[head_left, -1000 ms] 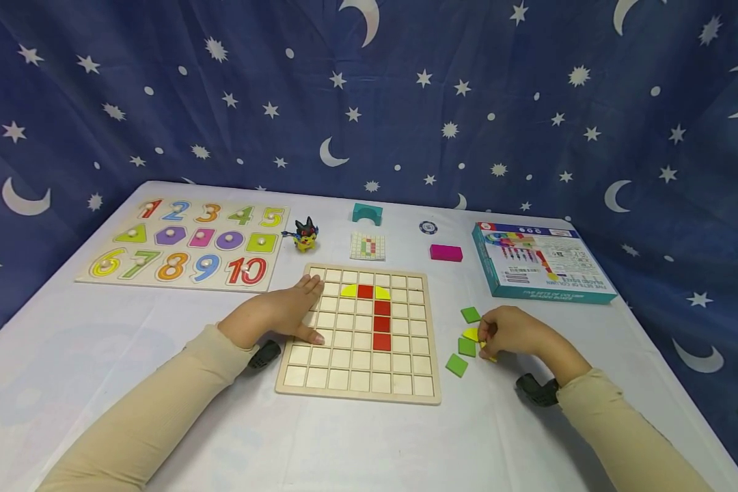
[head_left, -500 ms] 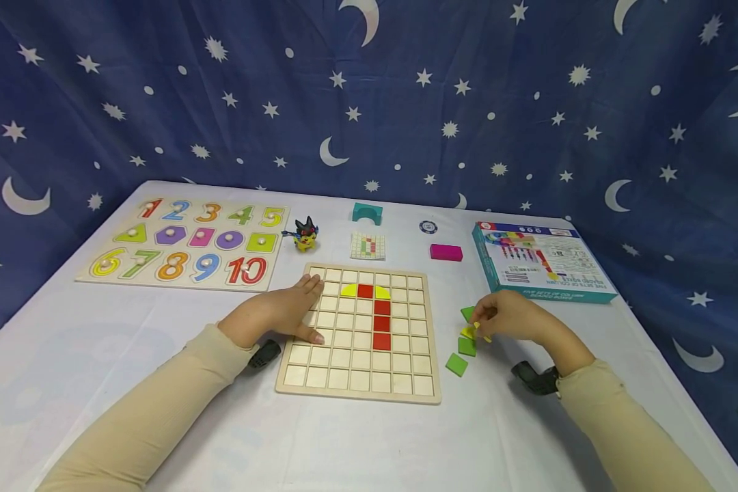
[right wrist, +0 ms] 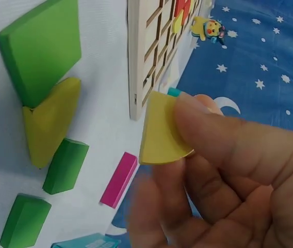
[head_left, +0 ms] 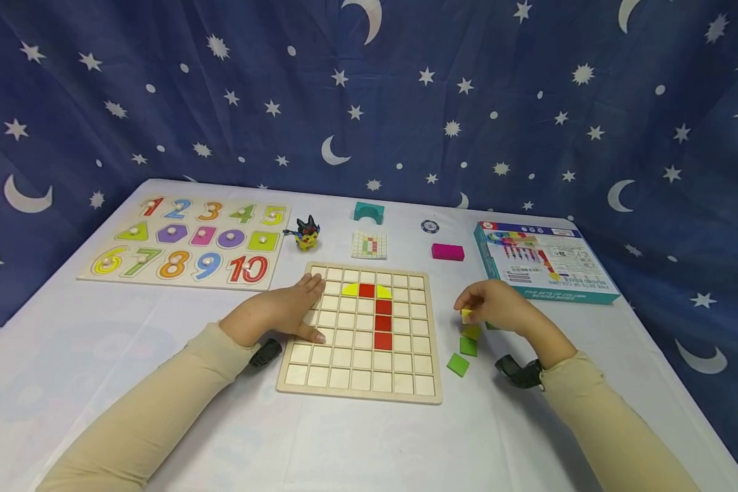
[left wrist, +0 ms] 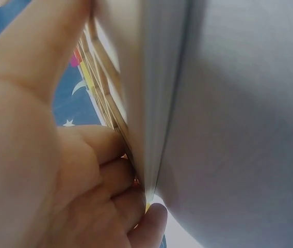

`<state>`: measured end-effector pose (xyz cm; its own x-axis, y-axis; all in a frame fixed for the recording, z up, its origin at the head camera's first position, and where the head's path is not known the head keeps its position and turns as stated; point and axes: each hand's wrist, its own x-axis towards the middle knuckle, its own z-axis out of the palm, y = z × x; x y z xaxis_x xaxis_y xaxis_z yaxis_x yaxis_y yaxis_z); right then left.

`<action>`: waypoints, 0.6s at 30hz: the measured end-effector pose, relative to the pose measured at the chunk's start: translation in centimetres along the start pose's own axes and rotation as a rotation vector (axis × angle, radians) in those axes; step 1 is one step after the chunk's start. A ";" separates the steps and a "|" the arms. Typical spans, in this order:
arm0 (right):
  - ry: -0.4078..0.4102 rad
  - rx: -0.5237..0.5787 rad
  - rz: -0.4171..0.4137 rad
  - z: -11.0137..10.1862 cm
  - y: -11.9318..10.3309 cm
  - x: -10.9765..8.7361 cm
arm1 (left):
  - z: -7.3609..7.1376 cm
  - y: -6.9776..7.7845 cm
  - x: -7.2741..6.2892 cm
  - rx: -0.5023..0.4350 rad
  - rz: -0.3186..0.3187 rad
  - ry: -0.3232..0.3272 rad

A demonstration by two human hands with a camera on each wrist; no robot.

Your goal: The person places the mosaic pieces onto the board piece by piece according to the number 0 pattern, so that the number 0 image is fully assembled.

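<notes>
A wooden grid board (head_left: 359, 395) lies mid-table, holding several red square tiles (head_left: 383, 323) and two yellow quarter-round tiles (head_left: 350, 290). Across its left rim rests my left hand (head_left: 285, 314), fingers extended and thumb on the cells; the left wrist view shows fingers (left wrist: 123, 206) along the board's edge. To the right of the board, my right hand (head_left: 507, 309) pinches a yellow quarter-round tile (right wrist: 159, 129) between thumb and fingers, raised above the table. Beneath it lie a second loose yellow tile (right wrist: 51, 121) and three green square tiles (right wrist: 43, 51).
Behind the board are a small patterned grid card (head_left: 369, 254), a teal arch block (head_left: 378, 214), a chip (head_left: 430, 226) and a magenta block (head_left: 447, 252). A toy figure (head_left: 306, 234) stands beside the number puzzle (head_left: 156, 273) at left. A flat box (head_left: 566, 295) lies at right.
My right hand has picked up one yellow tile from the loose pile and shifted away from me and slightly left with it. My left hand stays put.
</notes>
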<state>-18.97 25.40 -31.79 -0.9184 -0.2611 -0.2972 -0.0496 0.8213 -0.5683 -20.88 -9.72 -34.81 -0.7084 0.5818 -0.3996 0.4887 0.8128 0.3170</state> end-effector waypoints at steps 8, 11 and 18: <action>-0.003 0.080 -0.010 0.7 -0.9 0.6 | -0.1 0.1 0.0 0.007 -0.002 0.002; -0.026 0.094 -0.050 1.2 -1.5 0.9 | -0.1 0.1 -0.1 -0.011 0.001 -0.001; -0.104 0.101 -0.085 2.0 -2.8 1.4 | 0.1 -0.4 0.1 -0.032 0.024 0.000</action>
<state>-19.31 21.73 -32.11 -0.8668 -0.3830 -0.3194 -0.0813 0.7404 -0.6673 -21.11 -9.98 -35.08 -0.6968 0.6012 -0.3911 0.4890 0.7971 0.3542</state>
